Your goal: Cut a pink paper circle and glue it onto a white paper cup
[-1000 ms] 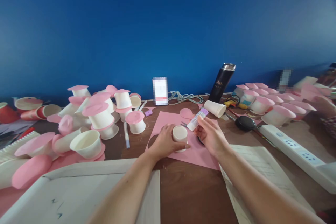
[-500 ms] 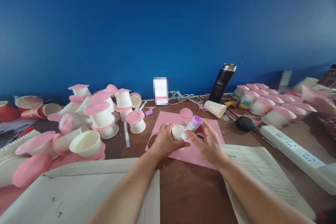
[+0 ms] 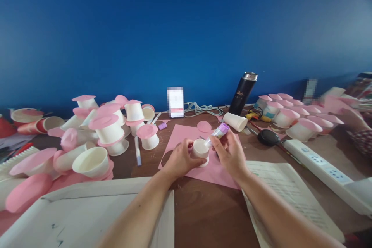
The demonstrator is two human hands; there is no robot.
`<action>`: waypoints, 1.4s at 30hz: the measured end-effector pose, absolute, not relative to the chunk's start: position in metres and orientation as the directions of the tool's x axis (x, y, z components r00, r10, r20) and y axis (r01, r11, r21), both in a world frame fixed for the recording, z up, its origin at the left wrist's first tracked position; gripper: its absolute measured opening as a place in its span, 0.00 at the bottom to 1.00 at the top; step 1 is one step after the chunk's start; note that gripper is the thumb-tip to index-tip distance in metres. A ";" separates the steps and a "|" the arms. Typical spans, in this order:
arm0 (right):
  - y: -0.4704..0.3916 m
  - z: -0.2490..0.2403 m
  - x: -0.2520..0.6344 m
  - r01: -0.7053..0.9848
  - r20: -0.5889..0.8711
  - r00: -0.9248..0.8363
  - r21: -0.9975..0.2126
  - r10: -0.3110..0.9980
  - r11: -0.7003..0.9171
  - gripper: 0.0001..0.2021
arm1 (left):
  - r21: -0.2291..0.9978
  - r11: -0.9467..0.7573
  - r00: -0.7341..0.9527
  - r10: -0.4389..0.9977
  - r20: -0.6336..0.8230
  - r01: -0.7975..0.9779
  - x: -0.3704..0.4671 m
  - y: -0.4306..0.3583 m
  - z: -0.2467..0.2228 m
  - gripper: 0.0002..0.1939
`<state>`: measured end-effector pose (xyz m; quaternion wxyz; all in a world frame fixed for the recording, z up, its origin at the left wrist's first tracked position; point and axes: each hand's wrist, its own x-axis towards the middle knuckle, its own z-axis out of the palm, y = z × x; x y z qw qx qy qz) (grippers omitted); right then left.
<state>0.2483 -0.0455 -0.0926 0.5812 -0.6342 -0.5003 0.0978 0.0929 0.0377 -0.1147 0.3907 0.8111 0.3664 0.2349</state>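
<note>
My left hand [image 3: 180,159] is closed around the side of a small white paper cup [image 3: 200,148], which stands on a sheet of pink paper [image 3: 177,136]. In my right hand [image 3: 230,153] is a purple glue stick [image 3: 220,131], tilted so that its lower end meets the cup's upper rim on the right. Just behind the hands lies a cut pink paper disc [image 3: 204,126]. The sheet has a round hole near my left hand. A small purple cap [image 3: 162,126] rests on the table to the left.
White cups with pink discs [image 3: 108,128] crowd the left, and more [image 3: 309,124] stand at the right. A black flask [image 3: 243,93], a lying cup [image 3: 236,121], a power strip [image 3: 322,164] and a phone [image 3: 176,102] are around. Another person's hand [image 3: 353,118] is far right.
The glue stick has tilted further to the right, its lower end now at the cup's rim. The cup's opening shows more fully. The view has shifted slightly.
</note>
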 end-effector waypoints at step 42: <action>-0.051 -0.082 0.246 -0.302 0.138 0.304 -0.924 0.943 0.232 0.14 | 0.843 -0.535 0.517 0.735 0.438 0.046 0.089 0.031 -0.092 0.26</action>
